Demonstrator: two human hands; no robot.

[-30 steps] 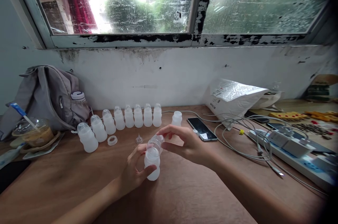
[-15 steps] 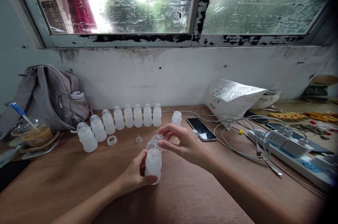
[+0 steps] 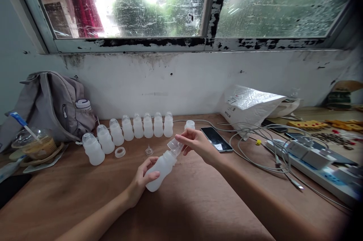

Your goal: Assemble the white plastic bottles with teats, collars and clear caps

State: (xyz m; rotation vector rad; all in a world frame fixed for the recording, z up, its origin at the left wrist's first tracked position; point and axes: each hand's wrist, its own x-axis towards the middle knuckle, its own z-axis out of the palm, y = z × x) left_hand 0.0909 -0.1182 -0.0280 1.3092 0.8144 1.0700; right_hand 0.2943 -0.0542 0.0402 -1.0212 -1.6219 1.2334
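My left hand (image 3: 143,178) is wrapped round a frosted white baby bottle (image 3: 162,171), tilted with its neck toward the upper right. Pinched in the fingers of my right hand (image 3: 195,143) is a clear bottle cap (image 3: 174,145), close at the bottle's mouth; whether they touch I cannot tell. On the table beyond my left hand lie a clear silicone nipple (image 3: 149,150) and a white screw ring (image 3: 120,152). Behind my right hand stands another frosted bottle (image 3: 190,124) without a cap, partly hidden.
Several capped bottles (image 3: 148,125) stand in a row along the back left. A phone (image 3: 216,139), tangled cables (image 3: 255,154) and a power strip (image 3: 317,169) lie to the right, near a white bag (image 3: 244,108). At left are a backpack (image 3: 56,101) and an iced drink (image 3: 36,146).
The bottle in my left hand has gone from upright to tilted right. My right hand has moved slightly right with the clear cap, which has tipped over.
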